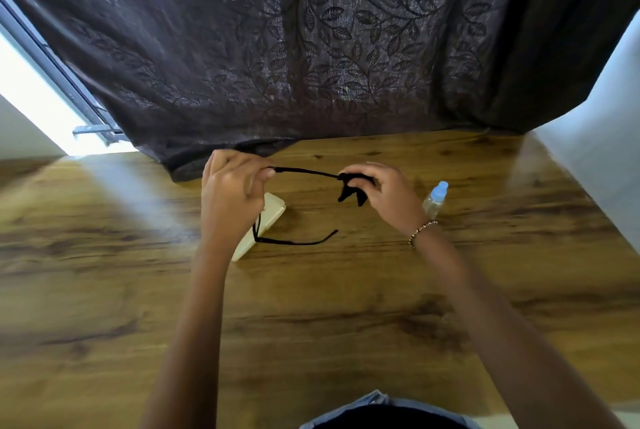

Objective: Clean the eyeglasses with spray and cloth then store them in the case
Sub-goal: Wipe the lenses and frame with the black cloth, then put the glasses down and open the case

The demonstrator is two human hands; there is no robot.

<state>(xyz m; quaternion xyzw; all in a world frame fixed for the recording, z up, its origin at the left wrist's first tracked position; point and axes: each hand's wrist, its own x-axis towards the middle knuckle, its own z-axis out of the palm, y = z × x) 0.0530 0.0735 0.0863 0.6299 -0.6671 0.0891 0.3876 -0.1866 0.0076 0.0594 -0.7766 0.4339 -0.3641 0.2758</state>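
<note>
My left hand (230, 193) holds black eyeglasses (298, 241) by the front, above the table; the lenses are hidden behind the hand. Both temple arms stick out to the right. My right hand (388, 191) pinches a small black cloth (353, 188) around the far temple arm, near its tip. A cream-coloured glasses case (273, 210) lies on the wooden table (311, 307) under my left hand, partly covered by it. A small clear spray bottle (435, 199) with a pale blue cap stands just right of my right wrist.
A dark leaf-patterned curtain (311, 47) hangs down onto the table's far edge. A bright window (38, 96) is at the far left and a white wall (606, 137) at the right. My dark and blue clothing (388, 411) shows at the near edge.
</note>
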